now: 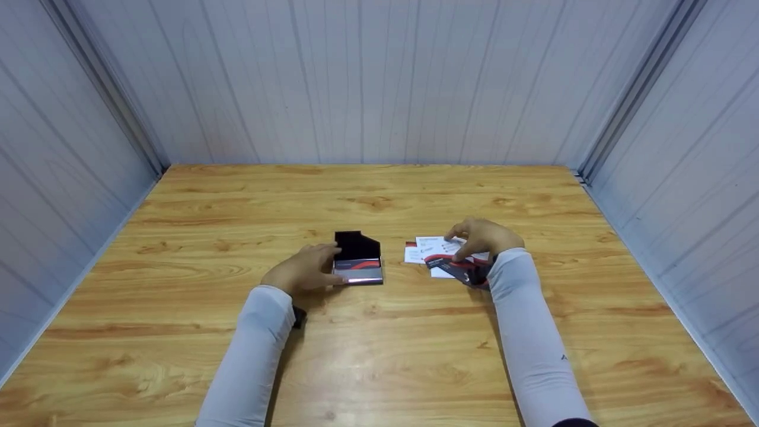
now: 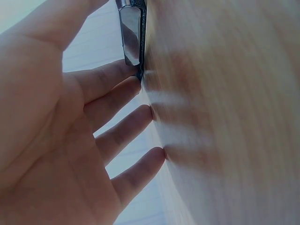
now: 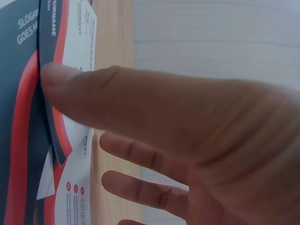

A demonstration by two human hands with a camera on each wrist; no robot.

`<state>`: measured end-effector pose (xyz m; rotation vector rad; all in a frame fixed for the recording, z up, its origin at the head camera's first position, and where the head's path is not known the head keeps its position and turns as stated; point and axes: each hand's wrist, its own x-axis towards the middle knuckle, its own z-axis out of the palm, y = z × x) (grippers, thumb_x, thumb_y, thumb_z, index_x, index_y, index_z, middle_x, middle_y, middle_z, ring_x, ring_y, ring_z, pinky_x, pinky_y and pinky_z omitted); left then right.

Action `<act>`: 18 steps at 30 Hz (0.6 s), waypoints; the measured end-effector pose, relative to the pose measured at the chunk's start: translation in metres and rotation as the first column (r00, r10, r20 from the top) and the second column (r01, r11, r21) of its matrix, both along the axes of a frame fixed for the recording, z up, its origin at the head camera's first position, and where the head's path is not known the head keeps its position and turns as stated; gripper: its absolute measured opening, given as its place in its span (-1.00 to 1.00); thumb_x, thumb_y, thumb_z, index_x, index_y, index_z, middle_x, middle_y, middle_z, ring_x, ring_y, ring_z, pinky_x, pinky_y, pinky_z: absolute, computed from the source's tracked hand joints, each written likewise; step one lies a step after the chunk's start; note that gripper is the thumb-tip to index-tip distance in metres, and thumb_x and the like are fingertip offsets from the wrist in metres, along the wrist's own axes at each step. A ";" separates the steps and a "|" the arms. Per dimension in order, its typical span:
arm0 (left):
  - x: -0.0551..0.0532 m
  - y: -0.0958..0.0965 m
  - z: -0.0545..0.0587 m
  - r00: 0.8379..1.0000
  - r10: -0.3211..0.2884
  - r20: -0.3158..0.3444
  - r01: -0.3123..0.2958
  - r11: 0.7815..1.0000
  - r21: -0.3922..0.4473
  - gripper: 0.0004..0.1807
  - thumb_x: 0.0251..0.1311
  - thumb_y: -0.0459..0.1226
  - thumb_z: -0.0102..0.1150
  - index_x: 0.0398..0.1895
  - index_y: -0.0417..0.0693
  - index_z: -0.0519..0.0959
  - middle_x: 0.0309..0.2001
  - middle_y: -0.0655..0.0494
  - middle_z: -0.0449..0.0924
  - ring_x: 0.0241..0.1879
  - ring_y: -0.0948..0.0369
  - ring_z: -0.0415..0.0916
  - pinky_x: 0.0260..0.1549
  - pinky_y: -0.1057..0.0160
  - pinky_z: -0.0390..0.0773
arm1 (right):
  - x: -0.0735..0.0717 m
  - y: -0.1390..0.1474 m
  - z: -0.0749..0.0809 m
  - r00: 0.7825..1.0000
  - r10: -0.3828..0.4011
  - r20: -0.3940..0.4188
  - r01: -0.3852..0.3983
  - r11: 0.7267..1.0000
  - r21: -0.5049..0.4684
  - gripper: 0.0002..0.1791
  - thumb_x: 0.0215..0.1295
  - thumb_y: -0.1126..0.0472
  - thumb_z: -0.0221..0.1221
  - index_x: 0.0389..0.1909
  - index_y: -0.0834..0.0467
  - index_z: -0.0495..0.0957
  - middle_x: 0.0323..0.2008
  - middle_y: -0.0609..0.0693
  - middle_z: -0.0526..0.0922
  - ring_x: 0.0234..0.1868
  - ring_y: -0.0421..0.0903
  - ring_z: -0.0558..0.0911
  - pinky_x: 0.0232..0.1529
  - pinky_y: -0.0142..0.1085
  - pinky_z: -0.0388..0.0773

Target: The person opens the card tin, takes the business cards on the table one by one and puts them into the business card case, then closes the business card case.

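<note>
My left hand (image 1: 305, 268) is at the left side of an opened card case (image 1: 359, 274) with a dark raised lid. Its thumb touches the near left corner. In the left wrist view, the fairly straight fingers reach the end of the metal case (image 2: 131, 33), lower fingertips at the tabletop. A card with a red stripe (image 1: 362, 264) lies inside the case. My right hand (image 1: 489, 237) is over a loose pile of business cards (image 1: 436, 244). The thumb rests on the edge of a dark, red and white card (image 3: 58, 42), with the other fingers extended apart from it.
The cards and case lie on a wood-grain table (image 1: 367, 201), the cards right of the case. White panelled walls (image 1: 379, 83) rise at the back and both sides. A black wrist device (image 1: 299, 317) shows under the left wrist.
</note>
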<state>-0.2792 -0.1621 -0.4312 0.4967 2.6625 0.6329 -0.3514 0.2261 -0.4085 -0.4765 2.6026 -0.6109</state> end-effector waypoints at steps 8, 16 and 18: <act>0.001 -0.001 0.000 1.000 0.008 0.008 -0.008 1.000 0.003 -0.08 0.30 0.14 0.24 0.59 -0.04 0.12 0.56 -0.06 0.03 0.54 -0.09 -0.15 0.44 -0.14 0.01 | 0.002 0.000 -0.002 1.000 -0.010 0.008 0.010 1.000 -0.013 -0.37 0.12 0.20 0.46 0.25 0.16 0.54 0.31 0.27 0.43 0.32 0.21 0.39 0.27 0.10 0.36; 0.001 0.000 0.000 1.000 0.016 0.011 -0.016 1.000 0.008 -0.07 0.29 0.16 0.23 0.59 -0.02 0.12 0.57 -0.05 0.01 0.55 -0.09 -0.17 0.44 -0.15 0.01 | 0.002 0.000 -0.003 0.998 -0.047 0.036 0.049 0.997 -0.055 -0.43 0.17 0.23 0.43 0.20 0.21 0.50 0.30 0.27 0.42 0.32 0.23 0.38 0.22 0.10 0.43; 0.001 0.000 0.000 1.000 0.018 0.013 -0.018 1.000 0.007 -0.08 0.30 0.16 0.23 0.59 -0.01 0.12 0.57 -0.05 0.01 0.55 -0.10 -0.18 0.44 -0.15 0.00 | 0.002 0.000 -0.003 0.998 -0.058 0.032 0.060 0.996 -0.068 -0.49 0.19 0.25 0.41 0.15 0.21 0.50 0.27 0.26 0.44 0.30 0.23 0.40 0.20 0.10 0.44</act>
